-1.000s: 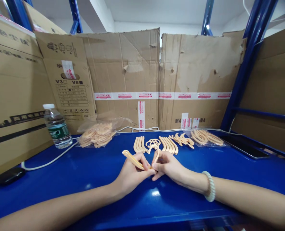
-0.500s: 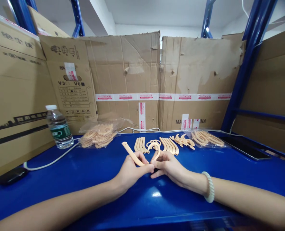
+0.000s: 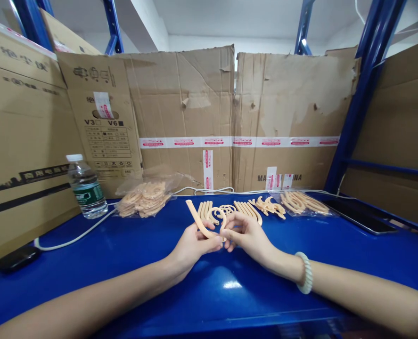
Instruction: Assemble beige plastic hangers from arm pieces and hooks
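My left hand (image 3: 193,245) is closed on a pale, slightly curved strip (image 3: 196,217), wood or plastic, whose far end points up and to the left. My right hand (image 3: 246,231) pinches a thin curved hook-shaped piece (image 3: 224,216) of the same pale colour. The two pieces meet between my fingertips; whether they are joined there is hidden. Just behind my hands lie several matching curved strips in two groups, one on the left (image 3: 205,209) and one on the right (image 3: 248,210). Between these groups are several small hook-shaped pieces (image 3: 228,210), partly covered by the held piece.
On the blue table (image 3: 124,282), a clear bag of pale pieces (image 3: 147,197) lies back left, beside a water bottle (image 3: 87,188). Small curved pieces (image 3: 268,206), another bag (image 3: 304,203) and a dark phone (image 3: 362,217) lie right. Cardboard (image 3: 184,113) walls the back.
Both hands have lifted slightly. The strip in my left hand has turned more upright, and the hook-shaped piece in my right hand has shifted left and turned to show its curve.
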`<act>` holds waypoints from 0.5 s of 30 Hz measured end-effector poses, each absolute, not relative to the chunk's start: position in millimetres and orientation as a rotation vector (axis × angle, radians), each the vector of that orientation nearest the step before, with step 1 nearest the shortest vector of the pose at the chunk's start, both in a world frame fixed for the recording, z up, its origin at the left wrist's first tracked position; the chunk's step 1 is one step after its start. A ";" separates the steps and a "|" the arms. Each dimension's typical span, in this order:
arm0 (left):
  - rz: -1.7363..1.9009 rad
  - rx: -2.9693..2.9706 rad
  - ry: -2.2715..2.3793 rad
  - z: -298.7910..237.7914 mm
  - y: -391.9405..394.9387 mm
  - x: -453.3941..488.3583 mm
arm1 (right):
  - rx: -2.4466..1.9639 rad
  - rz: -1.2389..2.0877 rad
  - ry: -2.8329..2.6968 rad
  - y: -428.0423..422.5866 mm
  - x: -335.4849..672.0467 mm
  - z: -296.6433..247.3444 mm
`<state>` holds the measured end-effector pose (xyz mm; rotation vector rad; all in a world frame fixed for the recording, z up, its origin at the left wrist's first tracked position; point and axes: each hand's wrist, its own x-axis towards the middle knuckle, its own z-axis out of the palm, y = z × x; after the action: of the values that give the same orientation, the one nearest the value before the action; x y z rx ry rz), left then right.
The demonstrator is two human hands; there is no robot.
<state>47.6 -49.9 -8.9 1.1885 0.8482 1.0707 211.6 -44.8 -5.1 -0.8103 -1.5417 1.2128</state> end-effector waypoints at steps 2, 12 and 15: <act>1.069 1.201 0.852 -8.1 -49.8 47.8 | -0.830 1.097 -1.604 -40.1 216.1 -3.4; 1.227 1.018 0.966 1.0 -49.3 45.2 | -0.932 -0.011 -2.485 -12.9 243.0 -6.5; 1.236 1.005 0.965 0.7 -49.1 45.2 | -0.945 -0.064 -2.554 -9.3 243.5 -9.5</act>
<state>45.2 -49.1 0.7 1.0052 0.9647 1.2356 243.5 -9.3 -9.5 -0.9445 -2.5543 -0.0642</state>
